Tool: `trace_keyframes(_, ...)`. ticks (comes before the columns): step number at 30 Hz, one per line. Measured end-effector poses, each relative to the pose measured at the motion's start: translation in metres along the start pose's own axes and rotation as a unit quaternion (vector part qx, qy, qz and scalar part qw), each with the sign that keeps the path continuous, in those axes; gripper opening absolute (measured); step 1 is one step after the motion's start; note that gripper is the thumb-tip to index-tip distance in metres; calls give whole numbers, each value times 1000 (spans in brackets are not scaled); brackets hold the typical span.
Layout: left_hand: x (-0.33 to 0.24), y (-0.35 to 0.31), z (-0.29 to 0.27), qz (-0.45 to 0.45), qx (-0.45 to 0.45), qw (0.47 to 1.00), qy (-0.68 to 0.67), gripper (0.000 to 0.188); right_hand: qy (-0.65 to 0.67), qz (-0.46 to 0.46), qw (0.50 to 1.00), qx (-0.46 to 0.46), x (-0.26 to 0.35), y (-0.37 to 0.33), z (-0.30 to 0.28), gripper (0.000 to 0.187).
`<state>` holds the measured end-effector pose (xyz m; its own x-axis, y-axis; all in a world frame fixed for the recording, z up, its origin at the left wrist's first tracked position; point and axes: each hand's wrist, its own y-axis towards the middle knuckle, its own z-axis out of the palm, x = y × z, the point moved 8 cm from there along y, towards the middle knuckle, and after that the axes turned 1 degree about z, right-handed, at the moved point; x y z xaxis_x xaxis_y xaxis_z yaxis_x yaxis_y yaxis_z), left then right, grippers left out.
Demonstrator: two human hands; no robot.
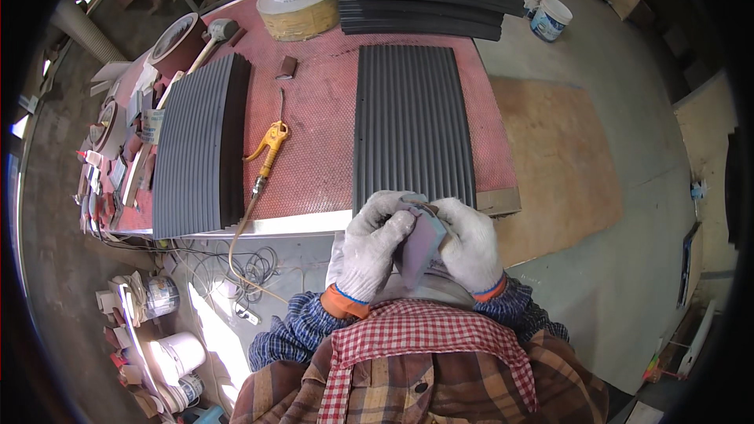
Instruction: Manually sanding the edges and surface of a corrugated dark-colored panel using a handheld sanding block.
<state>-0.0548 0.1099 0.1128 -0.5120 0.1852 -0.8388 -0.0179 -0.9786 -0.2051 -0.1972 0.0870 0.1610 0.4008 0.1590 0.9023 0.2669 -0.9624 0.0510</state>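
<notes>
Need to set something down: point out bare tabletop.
Widest: red tabletop between the yellow air gun and the right-hand grooved panel. Narrower: the strip right of that panel. Crowded: the left edge, past the left panel stack, and the back, under the yellow roll and rear panel stack.

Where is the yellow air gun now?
In the head view, the air gun lies left of centre on the red tabletop, between the ribbed stack to its left and the ribbed panel to its right.

Flat piece (pixel 424 237), small, one: mauve face, blue-grey along one side; held tilted between left hand (pixel 375 237) and right hand (pixel 470 245).
</notes>
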Motion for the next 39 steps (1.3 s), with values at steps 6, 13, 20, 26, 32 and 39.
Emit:
trace_keyframes(6,-44,6,-9,194,-123,959,167,22,130,-80,984,-87,2,-7,2,67)
trace_keyframes(13,-38,-4,9,153,-84,982,75,23,123,-79,987,-67,11,13,15,70)
trace_keyframes(20,-16,3,-5,57,-68,995,53,29,218,-11,976,11,-4,18,17,36)
trace_keyframes(26,-7,4,-6,58,-42,997,-6,58,259,93,961,-32,-20,16,14,19)
trace_keyframes(32,16,1,-10,42,-98,977,186,44,261,91,958,-71,-28,14,18,21)
trace_keyframes(39,10,1,3,19,-61,980,187,32,280,111,950,-78,-36,16,20,21)
